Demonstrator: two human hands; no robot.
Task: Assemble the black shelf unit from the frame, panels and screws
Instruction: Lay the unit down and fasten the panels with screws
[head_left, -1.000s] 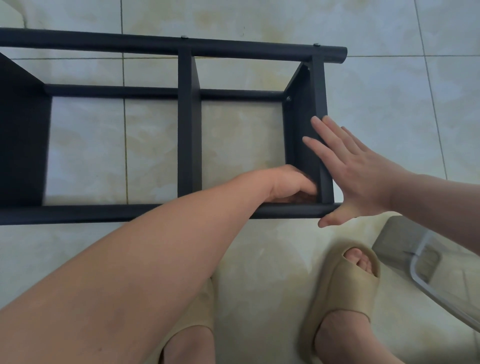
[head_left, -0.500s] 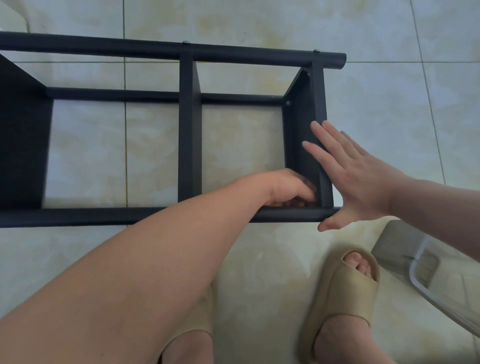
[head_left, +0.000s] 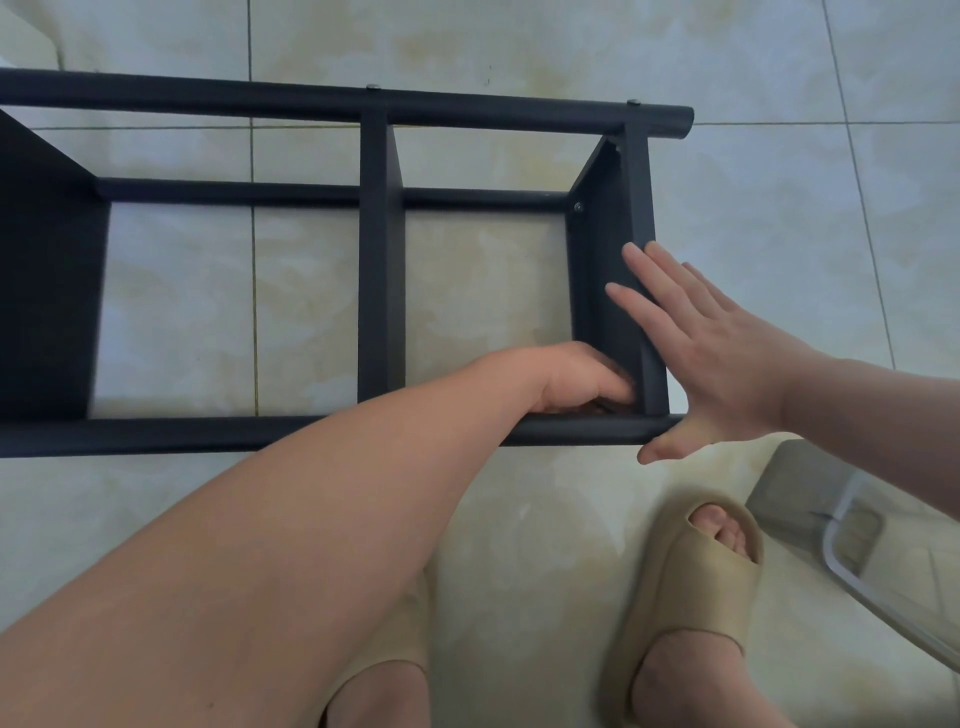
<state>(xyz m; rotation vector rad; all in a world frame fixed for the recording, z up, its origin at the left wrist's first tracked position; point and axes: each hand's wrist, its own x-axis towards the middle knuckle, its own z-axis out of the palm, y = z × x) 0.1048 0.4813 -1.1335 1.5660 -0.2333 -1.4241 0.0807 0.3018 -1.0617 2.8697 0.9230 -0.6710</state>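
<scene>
The black shelf unit (head_left: 208, 434) lies on its side on the tiled floor, with its round tubes running left to right. Its right end panel (head_left: 602, 249) stands between the far and near tubes. My left hand (head_left: 576, 379) reaches inside the unit to the corner where this panel meets the near tube. Its fingers are curled round a small dark part, seemingly a screw, that is mostly hidden. My right hand (head_left: 717, 358) lies flat with straight fingers against the panel's outer face and edge. A screw head (head_left: 577, 207) shows at the panel's far inner corner.
A middle panel (head_left: 374, 260) and a left panel (head_left: 47, 291) divide the unit into bays. Two screw heads (head_left: 372, 87) sit on the far tube. My feet in beige sandals (head_left: 691, 587) stand just in front. A clear plastic container (head_left: 852, 535) lies at the right.
Both hands stay at the same places on the end panel. The view has drifted slightly, so the unit sits a little lower in frame.
</scene>
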